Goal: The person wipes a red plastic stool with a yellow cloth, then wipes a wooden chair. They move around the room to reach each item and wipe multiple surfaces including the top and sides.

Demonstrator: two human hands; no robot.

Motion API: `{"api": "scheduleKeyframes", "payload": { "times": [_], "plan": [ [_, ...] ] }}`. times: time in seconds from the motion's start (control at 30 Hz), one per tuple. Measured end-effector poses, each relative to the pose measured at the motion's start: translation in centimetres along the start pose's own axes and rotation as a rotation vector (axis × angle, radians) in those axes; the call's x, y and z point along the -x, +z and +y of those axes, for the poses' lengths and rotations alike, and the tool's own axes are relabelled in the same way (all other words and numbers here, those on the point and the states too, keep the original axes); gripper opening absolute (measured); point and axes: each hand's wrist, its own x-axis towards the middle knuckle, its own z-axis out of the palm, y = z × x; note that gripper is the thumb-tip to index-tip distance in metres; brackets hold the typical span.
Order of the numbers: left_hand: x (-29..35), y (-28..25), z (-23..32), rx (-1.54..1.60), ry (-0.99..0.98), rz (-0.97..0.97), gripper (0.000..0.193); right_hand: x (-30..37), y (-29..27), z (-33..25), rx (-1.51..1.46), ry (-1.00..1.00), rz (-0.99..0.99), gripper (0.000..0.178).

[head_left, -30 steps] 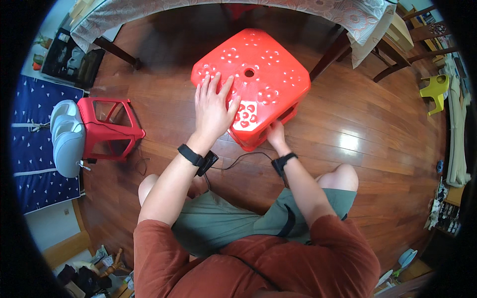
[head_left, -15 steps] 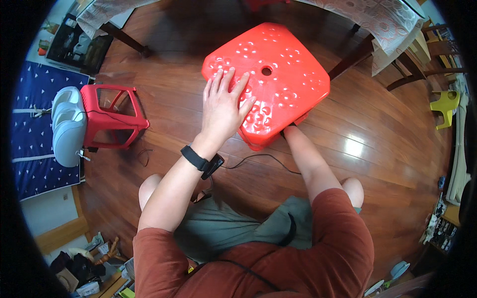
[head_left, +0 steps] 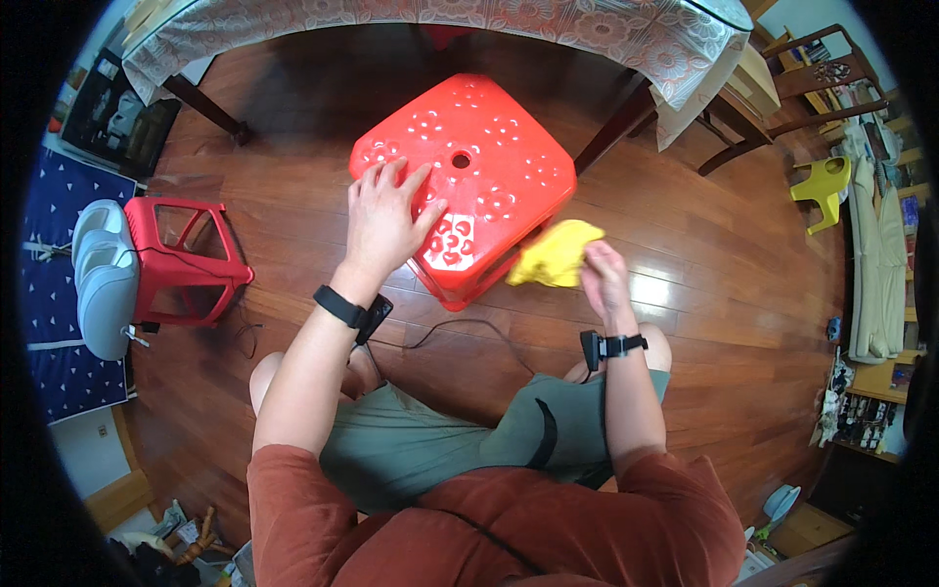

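A red plastic stool stands in front of me, its seat moulded with raised flower shapes and pierced by a round hole. My left hand lies on the seat's near left part, fingers spread. Off the stool's near right side, my right hand pinches a yellow cloth by one end. The cloth hangs crumpled close to the stool's side; whether it touches the stool I cannot tell. Black straps with small dark devices sit on both wrists.
At the left a smaller red stool carries a light-blue padded appliance. Beyond the big stool is a table with a patterned tablecloth. A black cable runs along the wooden floor. Farther right stand a wooden chair and a yellow stool.
My right hand has come out from beneath the stool's near side, bringing the yellow cloth into sight. The left hand stays on the seat. The whole view has shifted.
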Motion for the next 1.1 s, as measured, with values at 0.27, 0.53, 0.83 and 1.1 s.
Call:
{"api": "scheduleKeyframes", "payload": {
  "times": [0.27, 0.53, 0.83, 1.1],
  "plan": [
    [-1.5, -0.1, -1.6, 0.032, 0.047, -0.070, 0.085, -6.4, 4.9, -2.2, -0.101, -0.264, 0.371, 0.055],
    [-1.1, 1.0, -2.0, 0.116, 0.022, -0.111, 0.084, -1.6, 15.2, 5.9, 0.787, -0.610, 0.578, 0.046],
    [-1.2, 1.0, -2.1, 0.105, 0.043, -0.101, 0.084, 5.2, 19.2, 9.8, 1.046, -0.750, 0.103, 0.053],
    [-1.1, 0.9, -2.2, 0.086, 0.042, -0.107, 0.083, -3.8, 14.1, 5.6, 1.071, -0.840, 0.531, 0.045]
  ]
}}
